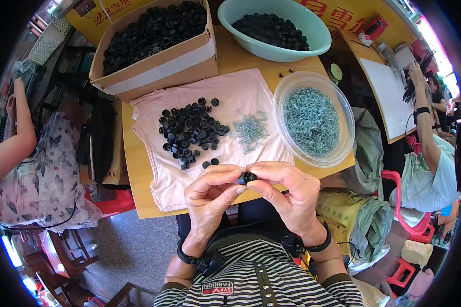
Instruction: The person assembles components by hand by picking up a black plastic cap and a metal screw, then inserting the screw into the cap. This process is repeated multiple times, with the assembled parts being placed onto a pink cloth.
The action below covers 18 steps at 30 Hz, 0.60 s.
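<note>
Your left hand (210, 197) and right hand (287, 192) pinch one black cap (246, 177) between them. Cap pile (192, 133) and loose screws (251, 130) remain on the cloth (241, 92); most work looks ahead.

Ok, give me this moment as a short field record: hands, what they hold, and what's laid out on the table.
left hand: fingertips pinching the small black cap
right hand: pinching the same cap from the other side
cloth: pink, spread on the wooden table
on cloth: pile of black caps, small heap of screws
clear tub: full of screws
cardboard box: full of black caps
green basin: more black caps
</note>
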Each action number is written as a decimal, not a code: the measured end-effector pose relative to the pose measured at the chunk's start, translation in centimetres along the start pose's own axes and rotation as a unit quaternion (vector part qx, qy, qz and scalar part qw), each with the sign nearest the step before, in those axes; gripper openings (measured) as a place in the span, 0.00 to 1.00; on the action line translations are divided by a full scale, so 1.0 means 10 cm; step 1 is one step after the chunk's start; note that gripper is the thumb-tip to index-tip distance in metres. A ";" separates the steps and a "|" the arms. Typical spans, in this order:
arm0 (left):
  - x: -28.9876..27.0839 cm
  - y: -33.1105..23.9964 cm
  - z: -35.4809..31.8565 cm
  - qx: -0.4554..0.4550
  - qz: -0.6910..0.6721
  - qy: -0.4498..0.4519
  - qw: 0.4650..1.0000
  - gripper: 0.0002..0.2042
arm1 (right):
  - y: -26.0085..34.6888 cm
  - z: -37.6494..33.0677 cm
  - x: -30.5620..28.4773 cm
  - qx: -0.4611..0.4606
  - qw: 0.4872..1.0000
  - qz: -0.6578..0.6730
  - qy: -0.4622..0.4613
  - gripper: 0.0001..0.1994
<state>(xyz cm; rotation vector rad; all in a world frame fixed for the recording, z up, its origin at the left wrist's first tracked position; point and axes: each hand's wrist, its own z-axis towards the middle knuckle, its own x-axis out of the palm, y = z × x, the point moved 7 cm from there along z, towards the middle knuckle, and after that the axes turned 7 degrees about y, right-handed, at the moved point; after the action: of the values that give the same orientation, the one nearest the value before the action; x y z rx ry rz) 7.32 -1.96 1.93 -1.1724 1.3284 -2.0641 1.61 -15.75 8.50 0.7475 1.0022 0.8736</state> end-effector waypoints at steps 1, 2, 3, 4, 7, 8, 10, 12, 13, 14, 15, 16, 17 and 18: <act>0.00 0.00 0.01 0.001 0.001 -0.003 1.000 0.13 | -0.01 0.01 0.00 0.000 1.000 0.001 -0.001 0.11; 0.00 0.00 0.01 0.002 0.003 -0.007 1.000 0.13 | 0.04 0.01 0.00 -0.031 0.999 -0.029 0.000 0.12; 0.00 -0.01 0.01 0.002 0.004 -0.007 1.000 0.13 | 0.08 0.01 0.00 -0.061 0.996 -0.060 0.001 0.13; 0.00 -0.01 0.02 0.000 0.006 -0.007 1.000 0.13 | 0.09 0.01 0.00 -0.062 0.996 -0.059 0.001 0.13; -0.02 0.00 0.01 -0.005 0.008 -0.010 1.000 0.13 | 0.11 0.00 0.01 -0.077 0.993 -0.087 0.014 0.15; -0.02 0.01 0.01 -0.008 0.007 -0.013 1.000 0.13 | 0.11 0.00 0.01 -0.086 0.991 -0.098 0.020 0.16; -0.02 0.01 0.01 -0.001 0.011 -0.009 1.000 0.13 | 0.12 -0.01 0.03 -0.095 0.989 -0.107 0.026 0.17; -0.02 0.01 0.01 0.004 0.015 -0.005 1.000 0.13 | 0.11 -0.01 0.03 -0.093 0.987 -0.130 0.018 0.14; -0.02 0.01 0.02 0.003 0.016 -0.002 1.000 0.12 | 0.10 -0.01 0.02 -0.093 0.987 -0.130 0.018 0.14; -0.02 0.00 0.01 0.002 0.019 -0.001 1.000 0.12 | 0.11 -0.02 0.03 -0.104 0.983 -0.148 0.033 0.17; -0.02 0.01 0.01 0.002 0.020 -0.001 1.000 0.12 | 0.11 -0.03 0.05 -0.115 0.978 -0.166 0.048 0.20; -0.02 0.01 0.01 0.003 0.024 0.005 1.000 0.12 | 0.11 -0.02 0.04 -0.114 0.978 -0.165 0.047 0.20; -0.02 0.01 0.01 0.005 0.027 0.010 1.000 0.12 | 0.10 -0.01 0.04 -0.107 0.980 -0.160 0.053 0.20; -0.03 0.01 0.01 0.005 0.028 0.010 1.000 0.12 | 0.09 0.00 0.05 -0.099 0.981 -0.155 0.058 0.20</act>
<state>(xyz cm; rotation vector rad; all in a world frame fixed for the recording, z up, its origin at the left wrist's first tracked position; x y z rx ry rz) 7.53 -1.88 1.73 -1.1005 1.3429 -2.0465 1.54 -14.94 9.08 0.3624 1.0822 0.7375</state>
